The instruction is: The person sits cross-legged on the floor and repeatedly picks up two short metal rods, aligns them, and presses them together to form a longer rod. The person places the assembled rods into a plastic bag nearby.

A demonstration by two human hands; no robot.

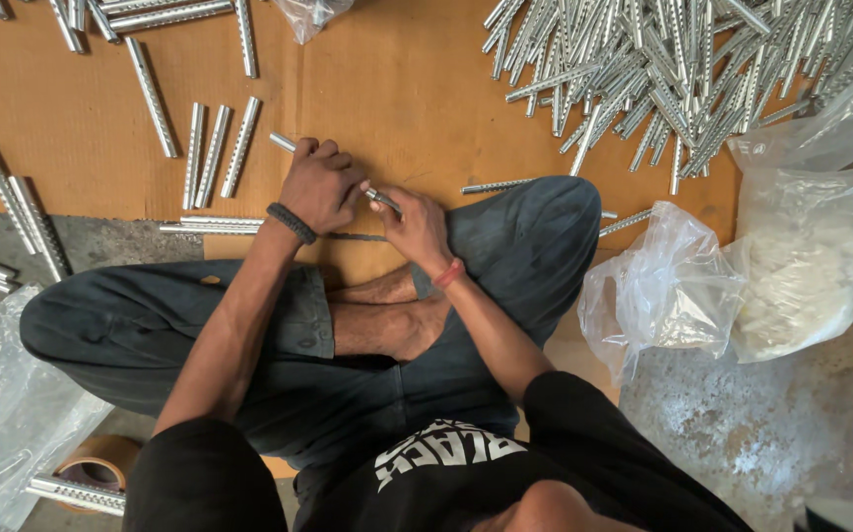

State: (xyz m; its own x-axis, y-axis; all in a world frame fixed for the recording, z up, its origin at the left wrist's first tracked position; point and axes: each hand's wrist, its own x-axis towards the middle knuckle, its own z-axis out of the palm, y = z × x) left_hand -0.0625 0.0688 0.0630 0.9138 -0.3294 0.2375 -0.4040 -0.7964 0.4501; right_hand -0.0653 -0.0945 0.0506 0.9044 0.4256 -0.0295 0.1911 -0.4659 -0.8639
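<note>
The left hand point(320, 185), with a black band at the wrist, is curled shut around a slim silvery perforated metal strip point(284, 143), whose end sticks out past the knuckles toward the upper left. The right hand point(415, 225), with a red band at the wrist, is closed too, its fingers pinched on the other end of the same strip, where a short stretch of metal shows between the two hands. Both hands sit just above the person's crossed legs, over a brown cardboard sheet point(397, 79) spread on the floor.

A big loose heap of the same silvery strips point(643, 69) lies on the cardboard at the upper right, well apart from the hands. A few single strips point(215, 153) lie scattered on the cardboard to the left, near the left hand.

At the right, a crumpled clear plastic bag point(663, 291) lies just beside the right knee; what it holds cannot be made out. Beside it, a larger clear plastic bag point(811, 266) holds a pale whitish mass of small pieces. Another clear plastic bag point(3, 404) lies flat at the lower left, with a strip point(77, 493) resting at its edge beside a roll of brown tape point(101, 463)
</note>
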